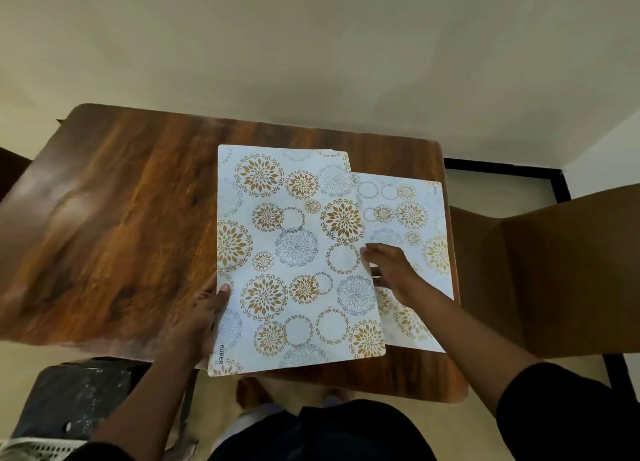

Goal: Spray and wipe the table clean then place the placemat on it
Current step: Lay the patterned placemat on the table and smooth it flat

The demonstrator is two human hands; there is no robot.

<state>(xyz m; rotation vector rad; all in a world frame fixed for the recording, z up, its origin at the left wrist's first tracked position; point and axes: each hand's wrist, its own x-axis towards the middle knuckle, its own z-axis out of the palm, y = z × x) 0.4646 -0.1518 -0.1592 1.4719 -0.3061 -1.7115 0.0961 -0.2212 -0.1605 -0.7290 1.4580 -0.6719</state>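
A white placemat with gold and grey flower circles hovers over the right half of the wooden table. My left hand grips its near left edge, thumb on top. A second placemat of the same pattern lies flat on the table's right side, partly under the first. My right hand rests on this second mat, its fingertips at the right edge of the held mat. No spray bottle or cloth is in view.
A brown cardboard box stands open just right of the table. A dark stool or seat sits at the lower left, below the table's near edge. The wall runs behind the table.
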